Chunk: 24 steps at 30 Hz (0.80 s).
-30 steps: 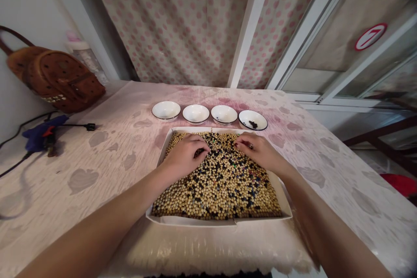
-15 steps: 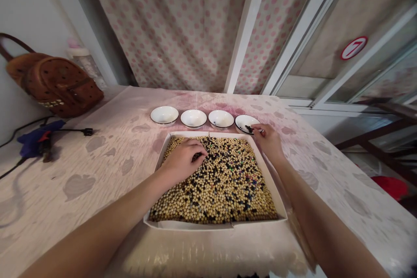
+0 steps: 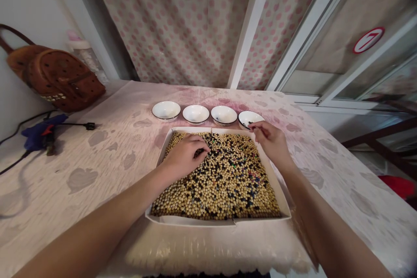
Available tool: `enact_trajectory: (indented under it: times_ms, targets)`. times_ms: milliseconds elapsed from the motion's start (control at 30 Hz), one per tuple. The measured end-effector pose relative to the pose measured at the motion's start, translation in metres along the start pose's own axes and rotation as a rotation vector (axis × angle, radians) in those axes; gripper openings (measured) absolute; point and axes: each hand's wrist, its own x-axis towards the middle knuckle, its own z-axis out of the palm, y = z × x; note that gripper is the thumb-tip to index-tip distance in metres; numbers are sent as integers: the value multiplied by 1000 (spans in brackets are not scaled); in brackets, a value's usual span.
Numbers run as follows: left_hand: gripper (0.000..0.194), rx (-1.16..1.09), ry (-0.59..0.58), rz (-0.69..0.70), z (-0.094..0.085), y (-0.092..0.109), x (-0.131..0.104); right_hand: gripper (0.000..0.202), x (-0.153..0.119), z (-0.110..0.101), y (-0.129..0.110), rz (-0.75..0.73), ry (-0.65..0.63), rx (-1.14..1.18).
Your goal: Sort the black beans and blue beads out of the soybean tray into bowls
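Observation:
A white box [image 3: 285, 208] full of yellow beads mixed with black, blue and a few green and pink ones lies before me. Over its upper left part, my left hand [image 3: 189, 154] rests with thumb and forefinger pinched together; what it holds, if anything, is too small to see. My right hand [image 3: 269, 139] is at the near edge of the rightmost white bowl [image 3: 256, 116], fingers pinched, their contents not visible. Dark bits lie in that bowl. The third bowl [image 3: 224, 113] holds a small dark bit, while the second bowl [image 3: 196, 114] and leftmost bowl [image 3: 166, 110] look empty.
At the left are a blue glue gun [image 3: 41, 132] with a cable, a brown backpack [image 3: 68, 78] and a bottle [image 3: 86, 54]. A curtain [image 3: 182, 21] hangs behind the table. A red object [image 3: 397, 186] and dark chair frame [image 3: 381, 139] are at the right, beyond the table edge.
My right hand has drawn back slightly from inside the rightmost bowl, and the dark bits that showed at its fingertips no longer show there. My left hand keeps its place over the box.

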Motion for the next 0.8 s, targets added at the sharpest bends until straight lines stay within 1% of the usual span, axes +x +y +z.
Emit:
enact_trajectory:
  times_ms: [67, 133, 200, 267, 333, 433, 667, 800]
  targets:
    - [16, -5, 2, 9, 0, -1, 0, 24, -3, 3, -13, -30, -106, 40]
    - [16, -7, 3, 11, 1, -2, 0, 22, -6, 7, -25, -79, -249, 59]
    - [16, -3, 5, 10, 1, -2, 0, 23, -10, 12, -36, -134, -376, 52]
    - [16, -1, 5, 7, 1, -2, -1, 28, -14, 17, -44, -183, -456, 28]
    - [15, 0, 0, 3, 0, -1, -1, 31, -16, 20, -48, -215, -493, 8]
    - [15, 3, -1, 3, -1, 1, 0, 31, -17, 21, -50, -219, -522, 13]
    - [15, 11, 9, 18, 0, 0, 0, 23, -17, 21, -49, -174, -574, 0]
    - [15, 6, 9, 14, 0, 0, 0, 19, -17, 25, -50, -188, -566, -19]
